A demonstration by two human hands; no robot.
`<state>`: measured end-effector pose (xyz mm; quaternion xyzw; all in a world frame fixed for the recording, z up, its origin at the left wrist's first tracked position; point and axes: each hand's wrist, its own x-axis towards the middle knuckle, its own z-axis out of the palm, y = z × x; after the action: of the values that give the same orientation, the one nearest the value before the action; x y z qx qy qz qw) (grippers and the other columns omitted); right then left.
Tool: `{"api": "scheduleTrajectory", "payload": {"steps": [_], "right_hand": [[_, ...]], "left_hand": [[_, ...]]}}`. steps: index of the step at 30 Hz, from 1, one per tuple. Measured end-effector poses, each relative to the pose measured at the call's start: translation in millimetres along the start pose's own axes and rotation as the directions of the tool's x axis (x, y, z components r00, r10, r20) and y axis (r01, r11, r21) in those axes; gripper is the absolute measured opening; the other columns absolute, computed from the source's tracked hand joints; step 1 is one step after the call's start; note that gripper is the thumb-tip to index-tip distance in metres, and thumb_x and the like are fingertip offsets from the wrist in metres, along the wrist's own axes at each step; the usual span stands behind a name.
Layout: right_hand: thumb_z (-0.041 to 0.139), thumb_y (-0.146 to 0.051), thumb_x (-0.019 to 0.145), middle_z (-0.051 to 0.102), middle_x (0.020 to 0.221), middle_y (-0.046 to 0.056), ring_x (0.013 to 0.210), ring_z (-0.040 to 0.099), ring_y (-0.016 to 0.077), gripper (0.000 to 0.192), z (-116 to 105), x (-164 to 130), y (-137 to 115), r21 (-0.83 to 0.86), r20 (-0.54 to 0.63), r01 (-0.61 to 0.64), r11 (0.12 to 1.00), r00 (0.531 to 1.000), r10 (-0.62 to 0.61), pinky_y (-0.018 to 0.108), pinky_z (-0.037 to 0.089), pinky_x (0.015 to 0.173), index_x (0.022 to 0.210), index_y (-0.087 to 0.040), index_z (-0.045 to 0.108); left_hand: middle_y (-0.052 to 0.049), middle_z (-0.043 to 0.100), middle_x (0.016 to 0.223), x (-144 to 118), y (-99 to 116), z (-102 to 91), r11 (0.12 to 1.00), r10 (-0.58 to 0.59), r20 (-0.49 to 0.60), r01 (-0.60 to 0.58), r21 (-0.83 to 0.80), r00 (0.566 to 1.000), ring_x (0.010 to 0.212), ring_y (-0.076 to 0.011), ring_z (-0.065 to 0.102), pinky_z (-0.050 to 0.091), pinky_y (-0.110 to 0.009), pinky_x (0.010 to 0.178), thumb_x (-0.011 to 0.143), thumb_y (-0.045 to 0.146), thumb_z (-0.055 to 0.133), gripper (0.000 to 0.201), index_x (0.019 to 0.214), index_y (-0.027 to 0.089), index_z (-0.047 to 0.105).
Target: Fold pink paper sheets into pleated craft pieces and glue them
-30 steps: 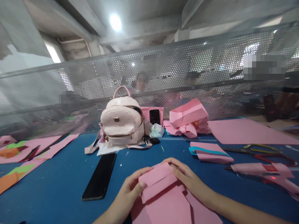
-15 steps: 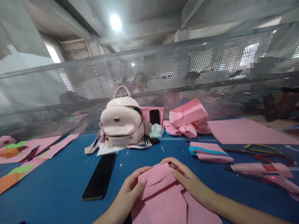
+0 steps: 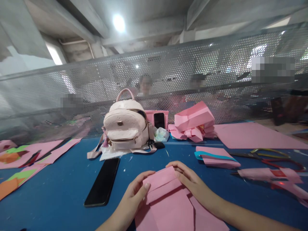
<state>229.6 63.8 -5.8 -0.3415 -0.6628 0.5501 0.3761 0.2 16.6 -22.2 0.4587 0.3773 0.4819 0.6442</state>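
A folded piece of pink paper (image 3: 163,185) is held between my two hands at the bottom middle. My left hand (image 3: 137,191) grips its left edge, thumb on top and fingers behind. At the upper right corner, my right hand (image 3: 185,176) pinches the same piece, its fingertips partly hidden behind the paper. Beneath lie larger pink paper sheets (image 3: 172,213), running off the bottom of the view. To the left of my left hand a black phone (image 3: 102,182) lies flat on the blue table (image 3: 57,183).
A white backpack (image 3: 126,125) stands behind my hands, with folded pink paper pieces (image 3: 194,120) beside it. On the right lie a pink glue gun (image 3: 267,175), scissors (image 3: 269,155) and a pink-and-blue folded paper (image 3: 216,157). A perforated metal screen (image 3: 96,86) borders the back.
Both hands keep their hold on the pink paper. The folded paper has shifted and tilted very slightly; everything else on the table stays put.
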Motion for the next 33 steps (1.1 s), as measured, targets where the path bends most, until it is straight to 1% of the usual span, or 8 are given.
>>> {"api": "scheduleTrajectory", "payload": {"steps": [4, 8, 11, 19, 22, 25, 30, 33], "right_hand": [[0.048, -0.051, 0.094, 0.059, 0.105, 0.002, 0.097, 0.056, 0.0212, 0.034, -0.5, 0.4, 1.7, 0.021, -0.011, -0.004, 1.000, 1.000, 0.004, 0.033, 0.044, 0.084, 0.119, -0.028, 0.053], [0.048, -0.051, 0.094, 0.059, 0.104, 0.001, 0.096, 0.055, 0.0206, 0.034, -0.7, 0.5, 3.8, 0.031, -0.019, -0.010, 0.999, 1.000, 0.011, 0.032, 0.043, 0.084, 0.118, -0.027, 0.053], [0.049, -0.051, 0.094, 0.058, 0.104, 0.001, 0.096, 0.055, 0.0202, 0.034, -0.9, 0.6, 4.7, 0.028, -0.021, -0.016, 0.999, 1.000, 0.017, 0.031, 0.043, 0.083, 0.119, -0.028, 0.052], [0.047, -0.051, 0.095, 0.059, 0.107, 0.001, 0.099, 0.055, 0.0199, 0.034, -1.2, 1.2, 3.2, 0.025, -0.010, -0.021, 0.999, 1.000, 0.021, 0.030, 0.043, 0.084, 0.120, -0.028, 0.051], [0.047, -0.052, 0.095, 0.059, 0.107, 0.002, 0.099, 0.055, 0.0207, 0.034, -0.6, 1.8, -0.3, 0.005, -0.022, -0.029, 1.000, 0.999, 0.029, 0.031, 0.043, 0.085, 0.117, -0.027, 0.052], [0.045, -0.053, 0.094, 0.059, 0.107, 0.003, 0.102, 0.055, 0.0227, 0.035, -0.5, 2.2, -3.1, -0.025, -0.033, -0.025, 0.999, 0.999, 0.024, 0.032, 0.044, 0.087, 0.112, -0.025, 0.055], [0.042, -0.053, 0.095, 0.060, 0.115, 0.004, 0.110, 0.054, 0.0243, 0.036, -2.3, 2.2, -2.4, -0.085, -0.057, -0.011, 0.996, 0.998, 0.006, 0.034, 0.039, 0.097, 0.113, -0.026, 0.057], [0.042, -0.054, 0.095, 0.060, 0.117, 0.004, 0.113, 0.052, 0.0251, 0.038, -2.6, 2.3, -2.5, -0.106, -0.057, -0.007, 0.994, 0.998, 0.001, 0.035, 0.037, 0.100, 0.114, -0.025, 0.058]], "left_hand": [[-0.004, 0.062, 0.097, -0.5, -2.7, 0.3, 1.000, -0.019, -0.039, 0.018, -0.025, 0.999, 0.079, -0.0154, 0.055, 0.042, -0.023, 0.072, 0.083, 0.048, 0.068, 0.046, 0.122, 0.024, 0.063], [0.004, 0.047, 0.070, -1.7, 0.4, 0.5, 0.999, -0.049, -0.056, 0.047, -0.027, 0.997, 0.057, -0.0071, 0.036, 0.030, -0.017, 0.056, 0.081, 0.047, 0.071, 0.053, 0.127, 0.025, 0.059], [0.007, 0.038, 0.063, -2.0, 3.9, 1.1, 0.997, -0.065, -0.075, 0.062, -0.041, 0.995, 0.054, -0.0065, 0.028, 0.024, -0.017, 0.052, 0.077, 0.047, 0.075, 0.060, 0.130, 0.023, 0.056], [0.006, 0.042, 0.065, -0.6, 2.6, 1.3, 0.992, -0.086, -0.075, 0.078, -0.103, 0.993, 0.055, -0.0069, 0.034, 0.033, -0.017, 0.056, 0.077, 0.046, 0.076, 0.056, 0.126, 0.025, 0.061], [0.001, 0.055, 0.076, 0.5, -0.6, 0.4, 0.991, -0.043, -0.041, 0.038, -0.127, 0.998, 0.064, -0.0091, 0.047, 0.039, -0.019, 0.063, 0.078, 0.045, 0.075, 0.048, 0.120, 0.023, 0.065], [-0.005, 0.063, 0.098, 0.9, -2.9, -1.2, 0.995, 0.012, -0.005, -0.012, -0.094, 1.000, 0.087, -0.0161, 0.057, 0.043, -0.023, 0.077, 0.081, 0.042, 0.073, 0.043, 0.119, 0.023, 0.066], [-0.010, 0.063, 0.121, -0.4, -0.4, -4.1, 0.991, 0.084, 0.043, -0.088, 0.099, 0.996, 0.108, -0.0260, 0.059, 0.045, -0.035, 0.092, 0.085, 0.043, 0.068, 0.045, 0.125, 0.023, 0.063], [-0.009, 0.057, 0.136, -2.7, 5.8, -3.6, 0.943, 0.201, 0.059, -0.209, 0.261, 0.978, 0.128, -0.0283, 0.048, 0.037, -0.039, 0.106, 0.087, 0.040, 0.065, 0.038, 0.122, 0.026, 0.065]]}}
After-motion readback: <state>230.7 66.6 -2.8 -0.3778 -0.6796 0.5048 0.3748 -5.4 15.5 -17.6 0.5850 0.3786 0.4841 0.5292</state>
